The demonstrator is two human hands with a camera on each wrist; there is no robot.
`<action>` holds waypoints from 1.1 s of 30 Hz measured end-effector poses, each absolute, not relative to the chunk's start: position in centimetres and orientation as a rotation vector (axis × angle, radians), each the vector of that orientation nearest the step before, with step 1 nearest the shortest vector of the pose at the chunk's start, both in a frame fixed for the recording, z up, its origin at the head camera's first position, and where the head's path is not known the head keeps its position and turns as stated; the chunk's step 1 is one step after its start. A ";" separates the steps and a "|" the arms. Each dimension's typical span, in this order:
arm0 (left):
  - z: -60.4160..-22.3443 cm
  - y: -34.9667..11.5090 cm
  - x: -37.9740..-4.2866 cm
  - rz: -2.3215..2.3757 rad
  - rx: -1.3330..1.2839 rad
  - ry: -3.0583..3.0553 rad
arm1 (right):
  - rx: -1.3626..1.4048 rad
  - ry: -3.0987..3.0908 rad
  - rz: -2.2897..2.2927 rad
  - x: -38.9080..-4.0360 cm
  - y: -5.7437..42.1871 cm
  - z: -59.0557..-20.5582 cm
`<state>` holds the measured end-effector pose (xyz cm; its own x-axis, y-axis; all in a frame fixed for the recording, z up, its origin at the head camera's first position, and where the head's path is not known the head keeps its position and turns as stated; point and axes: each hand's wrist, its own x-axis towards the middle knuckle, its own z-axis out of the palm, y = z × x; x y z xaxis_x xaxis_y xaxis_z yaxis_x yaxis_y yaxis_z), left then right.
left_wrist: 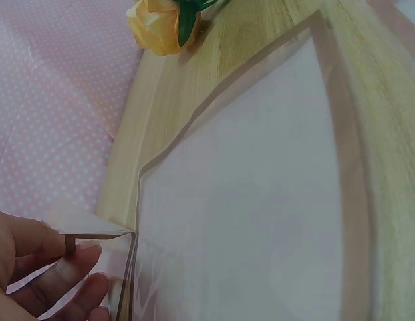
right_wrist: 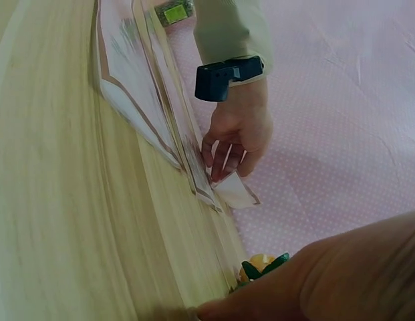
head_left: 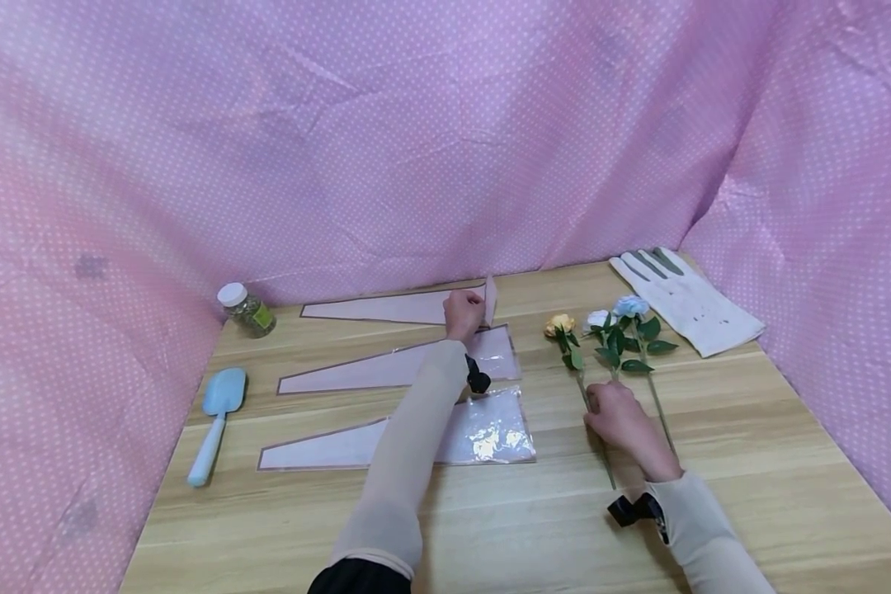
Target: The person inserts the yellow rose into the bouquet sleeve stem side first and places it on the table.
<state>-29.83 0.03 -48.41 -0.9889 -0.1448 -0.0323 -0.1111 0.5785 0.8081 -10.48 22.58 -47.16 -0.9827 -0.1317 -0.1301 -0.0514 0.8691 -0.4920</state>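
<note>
My left hand (head_left: 464, 313) pinches the raised edge at the wide end of the farthest clear tapered flower sleeve (head_left: 386, 308); that edge stands up off the table. In the left wrist view my left fingers (left_wrist: 63, 271) hold the brown-edged film. My right hand (head_left: 624, 421) is low over the stems, its curled fingertips at the stem of a yellow artificial rose (head_left: 560, 324). A white rose (head_left: 598, 319) and a blue rose (head_left: 631, 306) lie beside it. The hand hides the lower part of the white rose's stem.
Two more clear sleeves (head_left: 319, 381) (head_left: 315, 452) lie nearer me. At the left are a blue hand trowel (head_left: 225, 392) and a white-capped jar (head_left: 252, 316). White gloves (head_left: 690, 305) lie at the back right. Pink dotted cloth (head_left: 445, 148) hangs behind the wooden table (head_left: 520, 528).
</note>
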 end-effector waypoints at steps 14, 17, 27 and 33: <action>-48.6 -0.1 -29.9 -1.434 0.197 -2.743 | -0.080 2.809 -0.785 -10.6 22.5 -46.8; -48.7 -0.1 -30.0 -1.428 0.200 -2.748 | -0.050 2.801 -0.824 -10.6 22.7 -46.7; -48.5 -0.1 -29.9 -1.415 0.218 -2.755 | -0.078 2.904 -0.956 -11.0 23.0 -45.2; -48.6 -0.2 -29.8 -1.433 0.201 -2.746 | -0.010 2.826 -1.207 -11.4 23.1 -43.6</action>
